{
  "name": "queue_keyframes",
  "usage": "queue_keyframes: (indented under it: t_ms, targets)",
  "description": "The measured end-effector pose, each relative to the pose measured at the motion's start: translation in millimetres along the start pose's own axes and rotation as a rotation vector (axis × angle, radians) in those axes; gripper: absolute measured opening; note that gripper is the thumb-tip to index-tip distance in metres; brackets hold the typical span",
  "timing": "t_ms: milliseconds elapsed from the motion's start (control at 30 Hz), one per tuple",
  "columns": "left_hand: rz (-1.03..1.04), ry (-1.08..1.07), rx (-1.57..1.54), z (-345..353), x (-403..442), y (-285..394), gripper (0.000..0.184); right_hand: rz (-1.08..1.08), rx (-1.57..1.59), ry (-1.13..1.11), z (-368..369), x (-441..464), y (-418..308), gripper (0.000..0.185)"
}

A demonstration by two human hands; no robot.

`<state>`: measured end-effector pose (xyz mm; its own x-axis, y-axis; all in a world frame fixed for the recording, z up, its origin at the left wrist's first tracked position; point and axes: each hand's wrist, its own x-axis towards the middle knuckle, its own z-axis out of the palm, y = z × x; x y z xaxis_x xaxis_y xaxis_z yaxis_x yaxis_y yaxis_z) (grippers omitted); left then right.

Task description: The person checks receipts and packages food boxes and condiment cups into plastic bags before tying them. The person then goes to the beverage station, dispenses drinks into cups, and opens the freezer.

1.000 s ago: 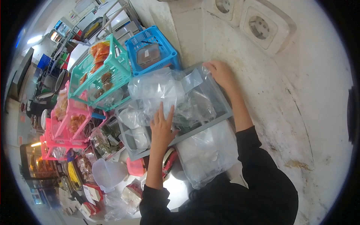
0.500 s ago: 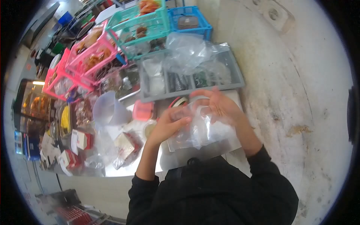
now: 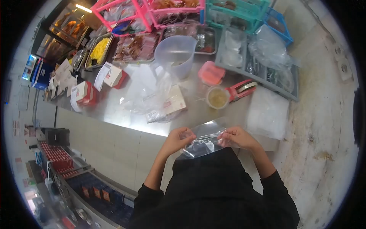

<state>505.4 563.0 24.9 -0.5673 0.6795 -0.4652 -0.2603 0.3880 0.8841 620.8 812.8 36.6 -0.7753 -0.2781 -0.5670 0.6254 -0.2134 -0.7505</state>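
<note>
So, a clear plastic bag (image 3: 206, 140) is held up in front of the body, right by the front edge of the counter (image 3: 129, 86). One side is pinched in the fingertips of the left hand (image 3: 178, 140), the other in those of the right hand (image 3: 239, 138), so both are grasping. Looks like the step here is getting the film spread and sorted. I'd guess thin, clingy layers like that call for a light pinch and a bit of rubbing to be parted.

Just past it, a small tub (image 3: 217, 97) is filled with something yellowish-brown; whether it's lidded can't be told. A pink box (image 3: 212, 73) is parked behind it, contents unclear. To the right, a grey divided bin (image 3: 244, 72) is loaded with whitish packs in the left compartment, dark stuff beside that, and crumpled plastic heaped on top. A translucent jug (image 3: 175, 55) is set further back, mostly empty as far as can be seen. Way over left, a metal tray (image 3: 92, 67) is piled with yellow food (image 3: 100, 49).
</note>
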Motion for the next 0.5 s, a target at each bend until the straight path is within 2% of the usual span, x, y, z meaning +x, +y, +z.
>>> queue_keyframes:
  t_ms: [33,67,133,167,200,233,267,300,333,367,400,433,467,500]
  targets:
    - [0.001,-0.029,0.005,-10.1,3.1,-17.4,0.018,-0.020,0.166,-0.045,7.5,6.6,9.2,0.020]
    - [-0.008,-0.028,-0.005,-17.5,9.4,-36.0,0.018,-0.006,0.168,-0.048,13.2,14.5,18.0,0.020]
    - [0.433,0.098,0.376,-27.5,16.4,-64.9,0.025,-0.075,-0.181,-0.055,25.1,27.3,32.7,0.016]
    - [0.596,0.436,0.843,-22.5,7.0,-55.1,0.030,-0.065,-0.180,-0.060,35.9,29.7,34.4,0.016]
    - [0.587,0.438,0.835,-15.4,-0.2,-53.9,0.030,-0.013,-0.135,0.029,49.1,31.9,34.2,0.015]
    - [0.488,0.616,0.758,-6.1,-9.5,-56.2,0.030,0.039,-0.092,0.118,61.5,34.5,35.6,0.015]
    - [0.385,0.789,0.676,2.9,-20.8,-55.9,0.029,0.049,-0.094,0.114,72.7,37.4,39.4,0.015]
    - [0.147,0.636,0.436,10.4,-37.7,-43.6,0.028,0.061,-0.105,0.143,83.9,39.9,43.8,0.015]
    - [0.141,0.634,0.434,11.7,-47.5,-36.9,0.028,0.074,-0.113,0.173,93.5,41.3,48.7,0.016]
    - [0.056,0.392,0.286,12.0,-56.1,-32.7,0.027,0.080,-0.111,0.171,100.7,42.9,55.2,0.016]
    - [-0.027,0.150,0.137,12.5,-61.2,-32.6,0.027,-0.028,-0.194,0.205,106.5,45.5,63.5,0.015]
    - [-0.030,0.150,0.135,14.9,-62.9,-34.5,0.027,-0.137,-0.278,0.239,111.1,47.8,70.9,0.015]
    - [0.061,0.161,0.106,17.7,-63.0,-35.5,0.027,-0.250,-0.363,0.275,116.3,49.4,73.2,0.015]
    - [0.152,0.170,0.078,19.0,-63.5,-36.1,0.027,-0.250,-0.360,0.279,120.5,49.5,72.3,0.015]
